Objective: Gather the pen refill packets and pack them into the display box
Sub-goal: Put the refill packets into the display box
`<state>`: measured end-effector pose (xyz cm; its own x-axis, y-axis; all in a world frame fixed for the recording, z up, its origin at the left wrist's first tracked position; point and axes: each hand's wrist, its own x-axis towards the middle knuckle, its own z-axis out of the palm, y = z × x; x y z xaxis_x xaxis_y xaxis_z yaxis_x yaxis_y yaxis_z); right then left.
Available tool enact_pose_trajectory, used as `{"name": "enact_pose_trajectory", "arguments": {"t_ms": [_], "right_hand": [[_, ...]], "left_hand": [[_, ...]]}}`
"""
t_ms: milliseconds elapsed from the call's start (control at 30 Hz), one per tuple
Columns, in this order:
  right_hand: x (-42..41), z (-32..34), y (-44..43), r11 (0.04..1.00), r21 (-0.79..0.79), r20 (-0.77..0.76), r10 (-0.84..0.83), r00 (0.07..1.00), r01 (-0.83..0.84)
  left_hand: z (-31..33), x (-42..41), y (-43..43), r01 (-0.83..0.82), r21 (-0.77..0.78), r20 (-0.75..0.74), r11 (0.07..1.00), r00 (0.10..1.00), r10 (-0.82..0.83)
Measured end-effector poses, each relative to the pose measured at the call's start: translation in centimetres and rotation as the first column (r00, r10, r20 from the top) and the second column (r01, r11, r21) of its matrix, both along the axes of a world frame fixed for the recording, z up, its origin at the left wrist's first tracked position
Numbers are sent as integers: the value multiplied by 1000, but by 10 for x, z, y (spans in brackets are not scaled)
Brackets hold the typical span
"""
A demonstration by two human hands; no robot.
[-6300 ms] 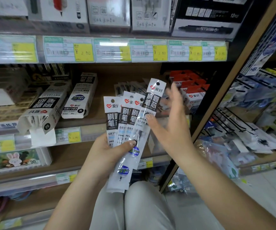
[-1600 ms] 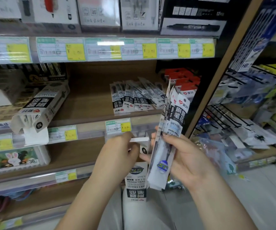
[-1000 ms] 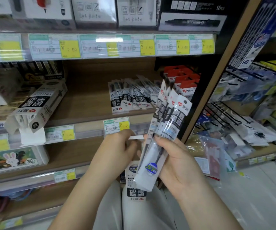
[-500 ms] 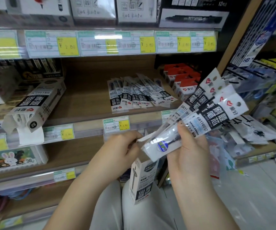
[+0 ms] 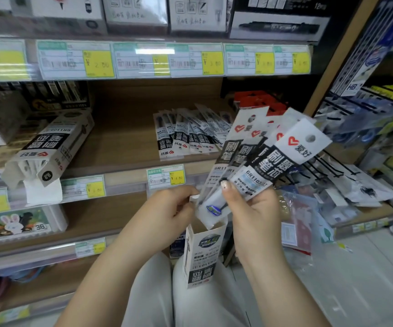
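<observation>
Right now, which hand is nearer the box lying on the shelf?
Left. The left hand is below-right of the box; the right hand, gripping packets, is farther right.

Bright, even indoor light from overhead falls on a shop shelf, and the fan of pen refill packets (image 5: 268, 156) at the centre is the sharpest thing in view, its black-and-white print readable. Up and to the left of the packets a white bar of lamp glare sits on the glossy price label strip (image 5: 154, 51), the recess above and right of them is nearly black, and the mouth of the display box (image 5: 202, 256) just below them is shaded. Far left and far right of the packets the goods smear into blur, while the shelf edges bow and the wooden upright (image 5: 331, 67) leans with wide-angle distortion.
</observation>
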<state>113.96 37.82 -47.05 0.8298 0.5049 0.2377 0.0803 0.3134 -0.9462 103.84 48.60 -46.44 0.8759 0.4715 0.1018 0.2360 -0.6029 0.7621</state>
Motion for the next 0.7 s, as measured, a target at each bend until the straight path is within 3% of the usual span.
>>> {"name": "enact_pose_trajectory", "arguments": {"t_ms": [100,233,367,700], "right_hand": [[5,11,1,996,-14,128,92,988,-91],[11,2,1,951,-155,34,274,961,-266],[11,-3,-3,935,-141,-25,325,946,-325],[19,7,-6,936,-105,126,349,929,-337]], "left_hand": [[1,1,1,5,2,-18,1000,1000,-5],[3,-2,1,8,-21,-12,1000,1000,-9],[0,-1,2,-7,-34,-22,999,1000,6],[-1,1,1,-77,-11,10,997,997,77]]}}
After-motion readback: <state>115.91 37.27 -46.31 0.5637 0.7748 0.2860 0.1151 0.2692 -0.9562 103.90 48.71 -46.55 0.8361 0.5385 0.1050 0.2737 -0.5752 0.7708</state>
